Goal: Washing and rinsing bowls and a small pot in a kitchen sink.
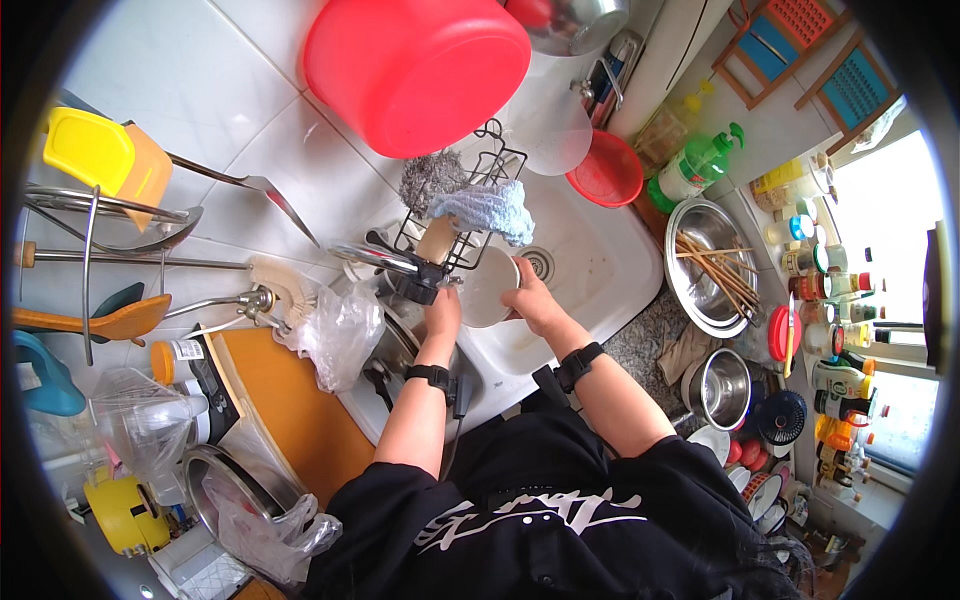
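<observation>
My right hand (pixel 537 301) grips the rim of a white bowl (pixel 486 291), tilted over the double sink (pixel 609 271). The drain (pixel 537 264) shows just beyond it. My left hand (pixel 442 315) is at the black-tipped tap (pixel 417 289), close to the bowl's left side. Its fingertips are hidden, so whether it grips the tap is unclear. Behind the tap, a black wire rack (pixel 501 163) carries a pale blue cloth (pixel 487 207), a steel-wool scourer (pixel 430 180) and a light-coloured bar (pixel 436 238).
Above the sink looms a large red basin (pixel 420 71). A small red basin (pixel 606 169) and a green pump bottle (pixel 694 169) stand at the far right corner. A steel bowl with chopsticks (pixel 709 225) is on the right counter. Left lie a plastic bag (pixel 346 334) and an orange-brown board (pixel 300 397).
</observation>
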The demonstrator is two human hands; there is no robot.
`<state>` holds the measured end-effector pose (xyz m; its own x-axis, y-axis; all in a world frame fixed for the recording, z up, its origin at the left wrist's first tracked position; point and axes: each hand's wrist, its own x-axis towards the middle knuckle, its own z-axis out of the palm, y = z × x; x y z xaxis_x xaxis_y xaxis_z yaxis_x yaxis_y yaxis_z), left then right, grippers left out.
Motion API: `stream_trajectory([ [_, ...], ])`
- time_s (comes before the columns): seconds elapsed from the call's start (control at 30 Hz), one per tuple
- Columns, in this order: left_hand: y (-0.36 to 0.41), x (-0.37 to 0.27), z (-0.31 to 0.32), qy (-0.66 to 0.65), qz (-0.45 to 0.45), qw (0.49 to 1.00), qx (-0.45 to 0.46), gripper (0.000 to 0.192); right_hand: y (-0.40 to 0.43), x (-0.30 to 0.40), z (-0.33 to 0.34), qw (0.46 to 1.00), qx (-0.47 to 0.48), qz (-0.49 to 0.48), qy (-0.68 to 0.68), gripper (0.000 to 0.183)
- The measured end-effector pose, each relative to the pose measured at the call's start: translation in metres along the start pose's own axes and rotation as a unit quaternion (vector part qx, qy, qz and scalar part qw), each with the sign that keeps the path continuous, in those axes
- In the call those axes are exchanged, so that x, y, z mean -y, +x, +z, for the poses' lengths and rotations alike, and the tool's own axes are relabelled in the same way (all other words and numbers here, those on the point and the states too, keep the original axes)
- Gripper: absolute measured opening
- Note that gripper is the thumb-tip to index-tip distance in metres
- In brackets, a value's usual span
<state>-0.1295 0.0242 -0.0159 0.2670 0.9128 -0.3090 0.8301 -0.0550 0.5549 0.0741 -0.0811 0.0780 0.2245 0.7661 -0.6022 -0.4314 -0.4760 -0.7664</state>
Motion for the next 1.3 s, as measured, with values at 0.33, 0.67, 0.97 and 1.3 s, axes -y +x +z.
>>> stream_trajectory([
  [0.33,0.005,-0.003,0.009,-0.117,0.072,0.989,-0.046,0.03,0.003,0.003,-0.008,1.0,-0.006,-0.007,-0.02,0.084],
  [0.67,0.001,-0.02,-0.002,-0.112,0.042,0.993,-0.025,0.035,0.004,0.002,-0.012,0.999,-0.002,-0.023,-0.042,0.083],
  [0.97,0.008,-0.009,0.003,-0.107,0.042,0.993,-0.025,0.036,0.004,0.007,-0.012,0.998,-0.004,-0.025,-0.054,0.082],
  [1.3,-0.004,-0.023,-0.007,-0.176,0.047,0.983,-0.026,0.033,0.017,-0.014,-0.019,0.992,-0.006,-0.08,-0.094,0.086],
])
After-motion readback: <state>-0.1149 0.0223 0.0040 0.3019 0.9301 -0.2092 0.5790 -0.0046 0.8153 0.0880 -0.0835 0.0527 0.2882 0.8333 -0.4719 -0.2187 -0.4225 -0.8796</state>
